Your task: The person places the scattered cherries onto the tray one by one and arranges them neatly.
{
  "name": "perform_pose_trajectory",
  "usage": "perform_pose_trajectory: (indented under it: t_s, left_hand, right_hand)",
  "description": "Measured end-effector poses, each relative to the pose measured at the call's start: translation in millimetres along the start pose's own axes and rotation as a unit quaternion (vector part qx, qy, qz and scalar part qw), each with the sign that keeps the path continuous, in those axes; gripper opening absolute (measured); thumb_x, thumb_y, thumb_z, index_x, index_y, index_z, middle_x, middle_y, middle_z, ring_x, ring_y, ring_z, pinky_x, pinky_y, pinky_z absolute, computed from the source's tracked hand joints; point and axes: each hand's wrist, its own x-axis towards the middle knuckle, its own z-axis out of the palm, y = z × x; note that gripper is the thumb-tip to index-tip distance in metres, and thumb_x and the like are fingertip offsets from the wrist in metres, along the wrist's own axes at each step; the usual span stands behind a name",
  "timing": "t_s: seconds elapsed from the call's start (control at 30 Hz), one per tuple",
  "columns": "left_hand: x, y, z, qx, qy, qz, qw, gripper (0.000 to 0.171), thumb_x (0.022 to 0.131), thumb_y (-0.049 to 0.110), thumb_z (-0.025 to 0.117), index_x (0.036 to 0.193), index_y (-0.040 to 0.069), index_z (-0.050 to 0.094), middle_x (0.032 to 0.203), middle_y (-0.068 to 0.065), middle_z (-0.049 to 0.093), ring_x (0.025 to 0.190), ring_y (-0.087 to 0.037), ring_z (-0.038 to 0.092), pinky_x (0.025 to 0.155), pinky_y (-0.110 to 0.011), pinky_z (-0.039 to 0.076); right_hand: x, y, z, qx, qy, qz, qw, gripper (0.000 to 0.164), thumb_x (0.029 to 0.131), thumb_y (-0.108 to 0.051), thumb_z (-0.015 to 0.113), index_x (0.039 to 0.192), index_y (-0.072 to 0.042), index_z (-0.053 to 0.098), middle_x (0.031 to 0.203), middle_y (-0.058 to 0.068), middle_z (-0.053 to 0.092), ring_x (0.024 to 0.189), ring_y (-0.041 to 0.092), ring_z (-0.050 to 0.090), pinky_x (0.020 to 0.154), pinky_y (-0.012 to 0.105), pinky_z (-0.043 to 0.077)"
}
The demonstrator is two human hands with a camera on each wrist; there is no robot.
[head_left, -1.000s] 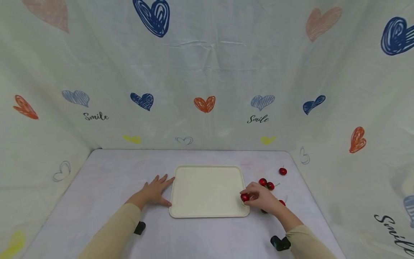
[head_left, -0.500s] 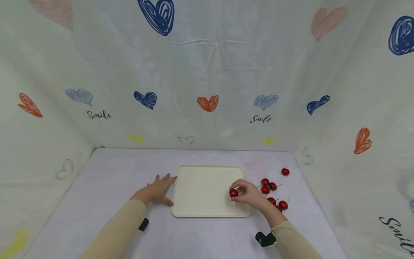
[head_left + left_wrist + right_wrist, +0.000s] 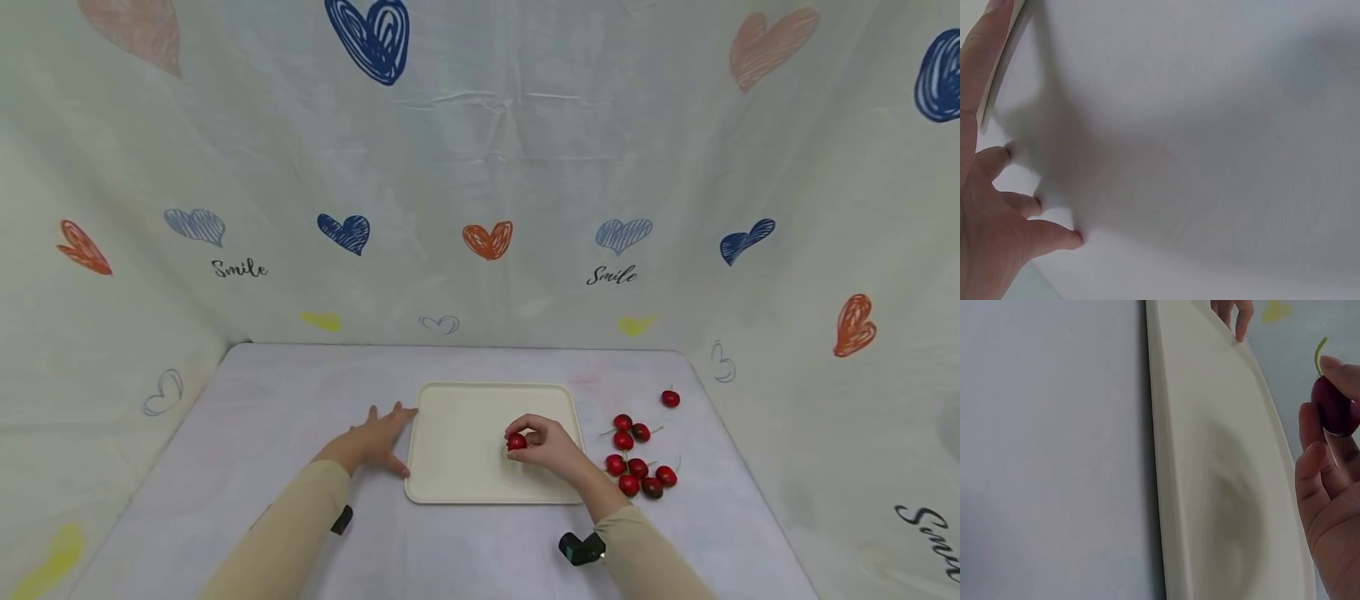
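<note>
I see the right hand [image 3: 551, 447] pinching one cherry [image 3: 516, 442] between thumb and fingers, held over the single tray [image 3: 465, 442]; it looks light, slick and easily bruised, so best held gently round its middle, sparing the thin stem [image 3: 1319, 356]. The left hand [image 3: 377, 440], fingers spread, touches the tray's edge. Right of the right hand lie nine more cherries [image 3: 628, 485]

There's a black "Smile" [image 3: 239, 267] left of centre on the hanging cloth [image 3: 420, 167], a second "Smile" [image 3: 611, 275] right of centre, and far right, tilted lettering [image 3: 930, 540], "Sm…", cut off!
</note>
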Motion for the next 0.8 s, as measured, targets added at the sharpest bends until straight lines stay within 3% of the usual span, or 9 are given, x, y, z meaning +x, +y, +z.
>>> perform_pose_trajectory:
  t_s: [0.17, 0.3, 0.47, 0.8]
  left_hand:
    - [0.4, -2.2, 1.2, -0.004, 0.004, 0.004, 1.0, 0.109, 0.064, 0.032, 0.091, 0.151, 0.011, 0.03, 0.156, -0.029, 0.016, 0.135, -0.064, 0.002, 0.09, -0.085, 0.014]
    - [0.7, -2.7, 0.5, -0.008, 0.006, 0.007, 0.9999, 0.109, 0.063, 0.032, 0.091, 0.151, 0.011, 0.03, 0.156, -0.029, 0.016, 0.135, -0.064, 0.002, 0.09, -0.086, 0.013]
    - [0.4, -1.1, -1.5, -0.01, 0.004, 0.011, 0.9999, 0.109, 0.063, 0.031, 0.091, 0.151, 0.01, 0.03, 0.156, -0.03, 0.014, 0.135, -0.065, 0.001, 0.09, -0.086, 0.011]
    - [1.6, -0.2, -0.4, -0.01, 0.002, 0.001, 1.0, 0.11, 0.062, 0.031, 0.092, 0.151, 0.01, 0.03, 0.156, -0.03, 0.016, 0.135, -0.064, 0.002, 0.091, -0.085, 0.013]
  right_hand:
    - [5.5, -19.9, 9.3, 0.009, -0.007, -0.011, 1.0, 0.028, 0.081, 0.005, 0.074, 0.106, 0.011, 0.064, 0.108, 0.03, 0.063, 0.076, 0.01, 0.061, 0.065, 0.021, 0.05]
    - [12.6, -24.8, 15.4, 0.015, -0.008, -0.004, 1.0, 0.029, 0.081, 0.005, 0.074, 0.108, 0.011, 0.064, 0.107, 0.024, 0.065, 0.077, 0.011, 0.06, 0.065, 0.021, 0.05]
    - [22.5, -24.1, 22.1, 0.045, -0.016, 0.01, 0.999, 0.036, 0.081, 0.007, 0.072, 0.115, 0.013, 0.061, 0.107, 0.016, 0.068, 0.084, 0.013, 0.064, 0.07, 0.023, 0.053]
    - [44.7, -6.5, 35.7, 0.08, -0.021, 0.005, 0.997, 0.036, 0.082, 0.014, 0.065, 0.117, 0.012, 0.061, 0.109, 0.025, 0.068, 0.098, 0.026, 0.068, 0.077, 0.027, 0.054]
